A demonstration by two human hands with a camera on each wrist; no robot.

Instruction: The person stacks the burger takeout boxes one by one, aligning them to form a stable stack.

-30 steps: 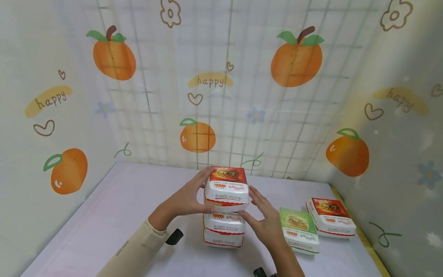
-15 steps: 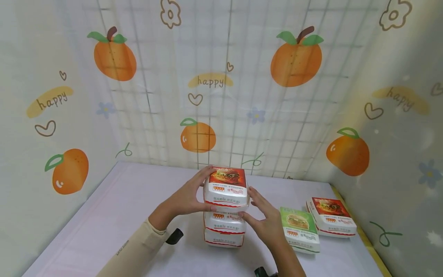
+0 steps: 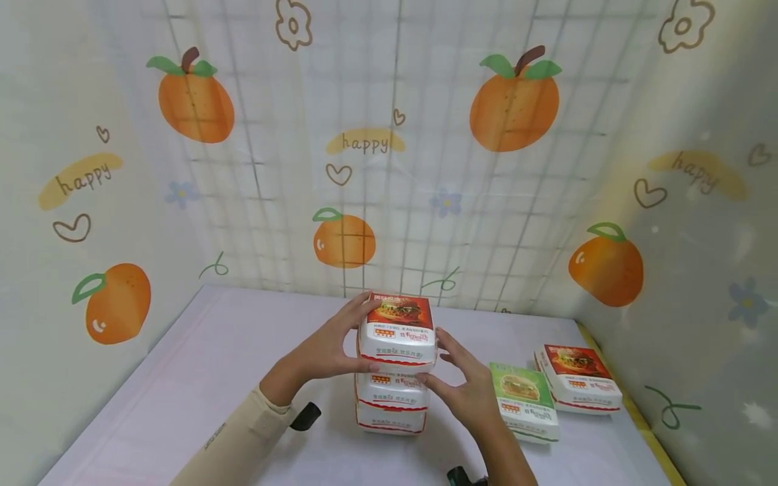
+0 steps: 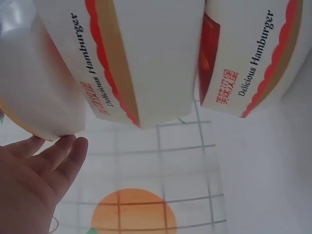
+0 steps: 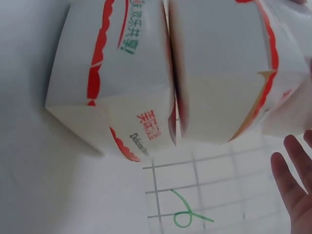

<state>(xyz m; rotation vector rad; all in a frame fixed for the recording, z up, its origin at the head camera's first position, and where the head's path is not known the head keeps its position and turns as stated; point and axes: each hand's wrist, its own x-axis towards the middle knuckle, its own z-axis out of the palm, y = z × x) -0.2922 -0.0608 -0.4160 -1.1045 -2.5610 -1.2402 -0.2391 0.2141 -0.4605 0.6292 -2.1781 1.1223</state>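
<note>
Three white hamburger boxes stand stacked mid-table. The top hamburger box [image 3: 398,331] has a red lid picture; the middle box [image 3: 392,390] and bottom box [image 3: 392,420] sit beneath it. From the left, my left hand [image 3: 325,344] grips the top box, its thumb along the lower front edge and its fingers round the side. My right hand [image 3: 464,385] holds the other side, thumb at the lower front corner. In the left wrist view, left fingertips [image 4: 73,148] touch the top box [image 4: 41,73]. The right wrist view shows the right fingers [image 5: 287,175] stretched beside it.
To the right lie a green-topped hamburger box [image 3: 524,403] and a red-topped box [image 3: 577,378], side by side near the yellow table edge [image 3: 638,418]. A curtain printed with oranges [image 3: 345,241] hangs behind the white table [image 3: 243,351].
The top box has settled slightly, now squarer over the stack. Both hands keep nearly the same hold. The whole view has shifted a little.
</note>
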